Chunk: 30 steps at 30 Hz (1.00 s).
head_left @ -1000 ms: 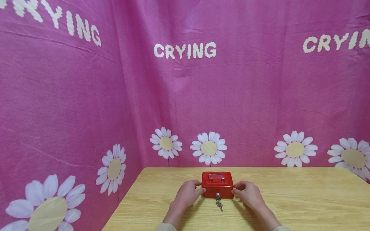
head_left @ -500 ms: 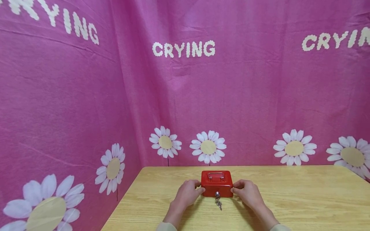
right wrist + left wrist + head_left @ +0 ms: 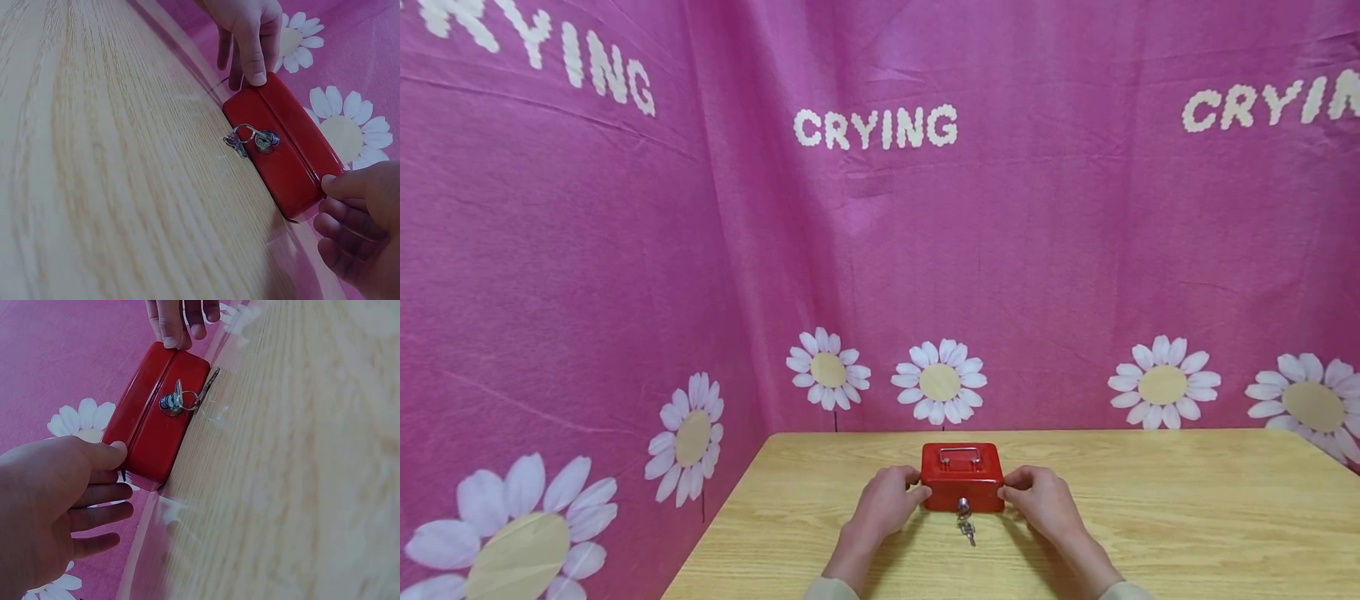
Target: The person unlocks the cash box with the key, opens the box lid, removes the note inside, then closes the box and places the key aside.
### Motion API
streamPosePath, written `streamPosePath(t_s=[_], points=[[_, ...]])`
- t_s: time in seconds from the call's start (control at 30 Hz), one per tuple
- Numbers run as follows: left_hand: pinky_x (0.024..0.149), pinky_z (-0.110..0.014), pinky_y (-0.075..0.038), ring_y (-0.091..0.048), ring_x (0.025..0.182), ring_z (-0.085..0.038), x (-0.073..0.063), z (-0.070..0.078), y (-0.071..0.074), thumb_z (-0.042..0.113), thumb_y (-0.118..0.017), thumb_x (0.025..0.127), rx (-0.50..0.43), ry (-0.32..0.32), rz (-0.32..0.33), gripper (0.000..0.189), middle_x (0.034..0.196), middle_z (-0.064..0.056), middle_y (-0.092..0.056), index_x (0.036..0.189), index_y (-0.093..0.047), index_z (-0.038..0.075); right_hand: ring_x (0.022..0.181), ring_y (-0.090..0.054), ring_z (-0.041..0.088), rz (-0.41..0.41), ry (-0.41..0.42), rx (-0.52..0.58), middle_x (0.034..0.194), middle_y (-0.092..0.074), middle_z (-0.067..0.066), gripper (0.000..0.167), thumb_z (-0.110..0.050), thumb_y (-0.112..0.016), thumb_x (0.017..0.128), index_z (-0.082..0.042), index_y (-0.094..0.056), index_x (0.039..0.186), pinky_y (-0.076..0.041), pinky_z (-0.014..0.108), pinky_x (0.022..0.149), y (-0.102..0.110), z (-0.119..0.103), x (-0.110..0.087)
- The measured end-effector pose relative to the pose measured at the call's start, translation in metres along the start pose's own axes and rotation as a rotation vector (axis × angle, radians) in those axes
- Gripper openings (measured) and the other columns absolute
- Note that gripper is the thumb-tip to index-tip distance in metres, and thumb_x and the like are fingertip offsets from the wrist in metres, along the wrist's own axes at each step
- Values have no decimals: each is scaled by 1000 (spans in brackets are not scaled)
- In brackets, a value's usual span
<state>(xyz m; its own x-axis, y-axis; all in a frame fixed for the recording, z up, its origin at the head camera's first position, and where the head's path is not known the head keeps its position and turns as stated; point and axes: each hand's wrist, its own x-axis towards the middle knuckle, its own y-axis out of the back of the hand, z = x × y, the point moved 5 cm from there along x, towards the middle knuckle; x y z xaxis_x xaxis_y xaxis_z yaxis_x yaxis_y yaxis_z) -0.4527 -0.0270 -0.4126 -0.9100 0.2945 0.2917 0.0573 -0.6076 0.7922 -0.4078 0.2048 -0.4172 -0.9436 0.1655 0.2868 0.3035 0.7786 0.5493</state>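
Observation:
A small red metal cash box (image 3: 945, 497) stands on the table with its lid down. A silver carrying handle (image 3: 960, 451) lies on top. One key sits in the round front lock (image 3: 267, 142), and a ring with another key (image 3: 967, 532) hangs from it. My left hand (image 3: 883, 502) holds the box's left end, thumb at the front corner along the lid seam (image 3: 153, 400). At the opposite end, my right hand (image 3: 1047, 503) grips likewise, its thumb by the seam. In the wrist views the lower fingers of both hands extend past the box. The box's back is hidden.
The light wood-grain table (image 3: 1187, 517) reaches to a pink cloth backdrop (image 3: 1037, 250) printed with white daisies and lettering. Another stretch of this cloth (image 3: 587, 317) rises along the table's left edge.
The whole head view has shifted very slightly. Both hands and the cash box keep their places relative to each other.

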Motion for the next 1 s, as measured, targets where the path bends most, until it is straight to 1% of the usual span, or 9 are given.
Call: streamPosePath(t_s=[0.2,0.43,0.67,0.8,1.0], points=[[88,-45,-52,-67,101,-24,-1,0,1,26,-70,92,-3,5,0,26,106,-4,-74,111,-73,8,67,-58,12,5,0,-14,82,-72,3,13,-12,-75,82,-3,-73,91,-46,29,64,0,0,1],[85,-42,-53,-68,100,-23,-1,1,3,27,-69,93,-2,-15,39,27,105,-3,-74,112,-73,8,71,-60,12,4,-9,-34,86,-73,4,15,-14,-74,84,-4,-73,94,-47,30,66,1,-2,3],[88,-42,-53,-67,101,-21,1,1,3,27,-67,94,-30,24,40,28,106,-2,-74,113,-73,8,69,-62,11,18,-1,-9,85,-73,5,15,-13,-73,85,-1,-72,95,-48,29,64,2,-5,3],[86,-42,-53,-67,98,-20,2,1,4,28,-68,94,-47,34,52,27,104,-1,-73,112,-73,8,70,-63,11,29,10,-14,86,-73,6,16,-13,-73,86,-1,-73,97,-49,30,65,2,-6,4],[78,-36,-52,-65,89,-14,2,2,6,28,-69,93,-75,33,98,22,96,1,-72,107,-73,10,76,-66,14,42,6,-2,90,-74,8,20,-13,-72,87,1,-73,102,-51,30,67,3,-7,5]])
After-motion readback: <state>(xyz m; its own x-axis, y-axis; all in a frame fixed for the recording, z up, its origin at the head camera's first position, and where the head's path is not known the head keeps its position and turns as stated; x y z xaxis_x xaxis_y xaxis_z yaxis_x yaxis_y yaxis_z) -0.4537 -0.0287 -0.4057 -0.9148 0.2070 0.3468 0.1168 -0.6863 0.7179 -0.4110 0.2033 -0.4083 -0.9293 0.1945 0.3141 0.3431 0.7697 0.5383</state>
